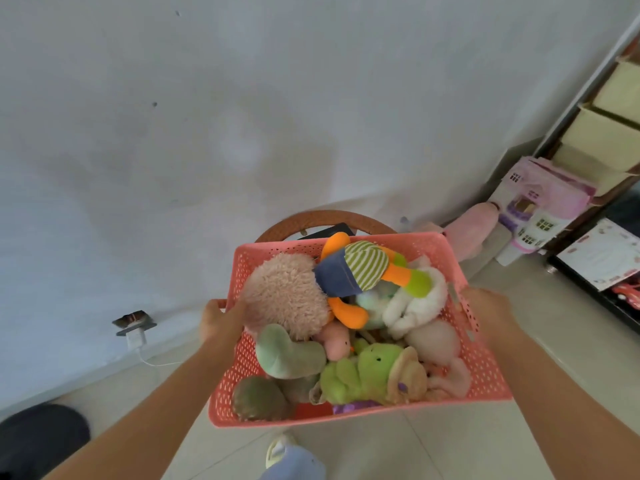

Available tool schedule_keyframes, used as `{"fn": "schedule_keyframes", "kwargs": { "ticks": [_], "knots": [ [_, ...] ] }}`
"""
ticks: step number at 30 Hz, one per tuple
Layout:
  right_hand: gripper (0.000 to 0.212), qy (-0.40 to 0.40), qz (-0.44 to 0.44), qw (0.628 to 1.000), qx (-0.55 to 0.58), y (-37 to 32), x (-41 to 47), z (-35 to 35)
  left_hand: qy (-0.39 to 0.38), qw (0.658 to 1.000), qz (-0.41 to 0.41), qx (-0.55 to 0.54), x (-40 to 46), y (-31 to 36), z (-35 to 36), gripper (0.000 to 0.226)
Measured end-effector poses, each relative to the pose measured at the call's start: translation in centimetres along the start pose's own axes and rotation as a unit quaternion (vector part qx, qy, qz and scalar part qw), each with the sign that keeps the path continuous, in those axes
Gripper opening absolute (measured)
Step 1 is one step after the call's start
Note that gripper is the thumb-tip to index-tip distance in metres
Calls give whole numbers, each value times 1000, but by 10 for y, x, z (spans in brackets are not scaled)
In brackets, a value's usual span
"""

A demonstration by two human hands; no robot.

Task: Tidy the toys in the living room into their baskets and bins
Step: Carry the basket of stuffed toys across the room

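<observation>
At basket [485, 372] sides, left hand [221, 322], right hand [490, 311] gripping.

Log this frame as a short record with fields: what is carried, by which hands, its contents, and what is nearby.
carried: pink basket, held above the floor
left hand: grips the basket's left rim
right hand: grips the right rim
contents: plush toys, among them an orange doll, a green frog and a fluffy beige plush
nearby: toy dollhouse by the shelf, wooden chair behind the basket
</observation>
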State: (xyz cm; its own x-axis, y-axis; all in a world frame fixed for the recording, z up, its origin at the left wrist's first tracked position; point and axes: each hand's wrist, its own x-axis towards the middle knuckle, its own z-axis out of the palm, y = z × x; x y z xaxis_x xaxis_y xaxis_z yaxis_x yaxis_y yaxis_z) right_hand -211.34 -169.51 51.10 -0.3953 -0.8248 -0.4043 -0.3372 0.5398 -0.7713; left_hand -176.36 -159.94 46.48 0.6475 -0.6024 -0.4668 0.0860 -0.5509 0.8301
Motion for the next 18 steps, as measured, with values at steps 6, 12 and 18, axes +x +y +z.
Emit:
{"fn": "schedule_keyframes", "kwargs": {
  "ticks": [6, 12, 18],
  "knots": [
    [15, -24, -25, 999, -20, -25, 49, 1, 28, 999, -13, -18, 11, 16, 39, 33],
    [21, -58, -66, 996, -32, -70, 97, 2, 76, 995, -37, -49, 8, 26, 80, 31],
    [20, -142, -78, 984, -74, -76, 156, 9, 146, 988, -55, -8, -8, 34, 108, 34]
  ]
}}
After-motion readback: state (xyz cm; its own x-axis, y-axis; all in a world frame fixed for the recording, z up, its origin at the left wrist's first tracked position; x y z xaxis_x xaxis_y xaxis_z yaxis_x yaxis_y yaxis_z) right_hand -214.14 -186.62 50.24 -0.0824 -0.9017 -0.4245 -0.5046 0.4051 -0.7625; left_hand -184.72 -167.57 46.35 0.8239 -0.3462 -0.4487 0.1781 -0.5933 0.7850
